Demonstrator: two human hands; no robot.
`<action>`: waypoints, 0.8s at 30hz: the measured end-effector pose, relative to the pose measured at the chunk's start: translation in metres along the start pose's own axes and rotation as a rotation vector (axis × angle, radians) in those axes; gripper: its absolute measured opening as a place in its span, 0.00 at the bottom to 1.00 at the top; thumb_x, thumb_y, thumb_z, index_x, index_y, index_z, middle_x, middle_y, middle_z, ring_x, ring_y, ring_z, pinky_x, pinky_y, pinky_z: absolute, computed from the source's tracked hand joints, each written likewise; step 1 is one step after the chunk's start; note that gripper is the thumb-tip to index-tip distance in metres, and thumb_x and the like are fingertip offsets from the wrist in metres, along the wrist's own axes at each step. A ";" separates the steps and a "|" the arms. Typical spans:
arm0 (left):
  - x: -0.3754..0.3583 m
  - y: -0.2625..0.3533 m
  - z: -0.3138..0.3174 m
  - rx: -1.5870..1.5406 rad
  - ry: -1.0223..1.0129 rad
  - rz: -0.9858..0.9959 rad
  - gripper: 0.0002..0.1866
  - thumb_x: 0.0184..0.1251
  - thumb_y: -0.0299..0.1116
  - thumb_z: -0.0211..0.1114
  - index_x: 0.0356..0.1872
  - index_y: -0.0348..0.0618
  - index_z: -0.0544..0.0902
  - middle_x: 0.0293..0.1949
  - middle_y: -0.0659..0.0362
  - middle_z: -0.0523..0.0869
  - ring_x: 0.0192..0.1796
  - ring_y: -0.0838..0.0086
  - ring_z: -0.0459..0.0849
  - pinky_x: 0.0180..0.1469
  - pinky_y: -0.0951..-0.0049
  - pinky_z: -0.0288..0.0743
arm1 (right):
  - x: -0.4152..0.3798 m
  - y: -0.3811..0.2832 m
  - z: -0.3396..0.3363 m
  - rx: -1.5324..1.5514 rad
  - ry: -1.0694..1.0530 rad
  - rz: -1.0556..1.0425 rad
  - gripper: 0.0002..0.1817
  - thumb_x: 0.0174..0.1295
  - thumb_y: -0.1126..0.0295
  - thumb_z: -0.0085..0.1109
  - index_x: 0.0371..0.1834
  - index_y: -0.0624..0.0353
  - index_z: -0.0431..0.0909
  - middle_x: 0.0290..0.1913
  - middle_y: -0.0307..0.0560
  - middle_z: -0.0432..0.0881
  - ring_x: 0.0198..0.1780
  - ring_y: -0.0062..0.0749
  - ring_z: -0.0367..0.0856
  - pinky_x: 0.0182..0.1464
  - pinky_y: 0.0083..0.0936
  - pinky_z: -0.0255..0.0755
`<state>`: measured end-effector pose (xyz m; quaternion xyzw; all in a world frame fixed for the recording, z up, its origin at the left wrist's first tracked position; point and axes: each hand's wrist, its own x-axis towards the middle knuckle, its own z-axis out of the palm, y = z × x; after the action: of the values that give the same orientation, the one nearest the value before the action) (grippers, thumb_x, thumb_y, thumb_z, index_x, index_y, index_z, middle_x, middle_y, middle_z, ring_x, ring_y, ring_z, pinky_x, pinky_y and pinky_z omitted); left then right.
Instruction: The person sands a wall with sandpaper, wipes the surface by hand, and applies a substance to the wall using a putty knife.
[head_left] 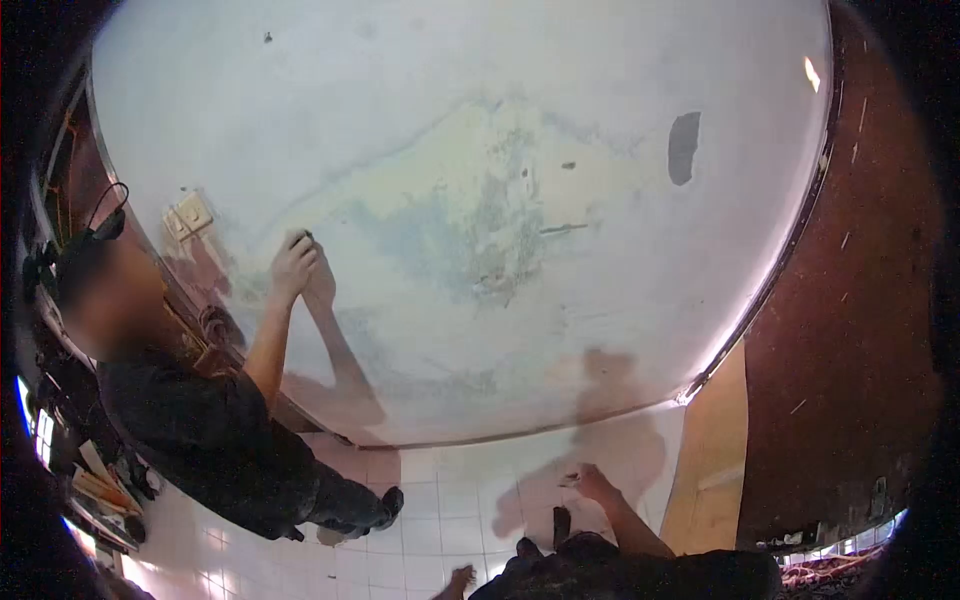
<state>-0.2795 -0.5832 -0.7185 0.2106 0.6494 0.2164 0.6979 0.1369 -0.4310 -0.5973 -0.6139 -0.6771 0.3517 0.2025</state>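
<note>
One white wall is the thing in hand and fills the centre of view. Counted on it: one large stained area, one grey patch toward its upper right, and one cream fitting near its left edge. Two shadows fall on it.

Two people are present. The wearer's two hands are in view. The right hand is in front of the wall, below its bottom edge in view, with fingers partly bent; whether they grip anything cannot be determined. The left hand is farther below that edge, at the frame's border; its finger spread and any hold cannot be made out, and its forearm is cut off.

One co-worker stands at the wall's left. One raised hand of theirs is at the wall surface, fingers bent; a small dark item at the fingertips is too small to identify. Their other hand is hidden.

One brown surface lies right of the wall, one tan board at its lower right corner, and white floor tiles below.
</note>
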 end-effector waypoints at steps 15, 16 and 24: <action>0.064 0.077 0.036 -0.015 -0.030 0.188 0.17 0.66 0.52 0.56 0.38 0.47 0.76 0.28 0.55 0.77 0.26 0.62 0.78 0.26 0.66 0.70 | -0.083 0.004 -0.036 0.035 0.270 0.078 0.22 0.53 0.54 0.71 0.32 0.65 0.82 0.31 0.60 0.83 0.32 0.51 0.83 0.40 0.41 0.76; 0.062 0.064 0.046 0.018 -0.062 0.166 0.17 0.66 0.51 0.56 0.38 0.47 0.76 0.28 0.55 0.77 0.26 0.62 0.78 0.27 0.66 0.71 | -0.085 0.004 -0.036 0.055 0.244 0.106 0.21 0.53 0.55 0.71 0.33 0.65 0.81 0.31 0.60 0.83 0.33 0.51 0.83 0.41 0.42 0.77; 0.031 -0.023 0.056 0.329 -0.225 0.027 0.17 0.66 0.49 0.56 0.43 0.47 0.76 0.32 0.54 0.80 0.30 0.60 0.81 0.30 0.65 0.74 | -0.108 0.006 -0.057 -0.058 0.246 0.196 0.21 0.60 0.53 0.62 0.42 0.62 0.79 0.40 0.57 0.84 0.45 0.54 0.82 0.49 0.45 0.75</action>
<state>-0.2207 -0.5850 -0.7531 0.3535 0.5909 0.0919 0.7194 0.1989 -0.5231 -0.5462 -0.7210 -0.5939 0.2723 0.2309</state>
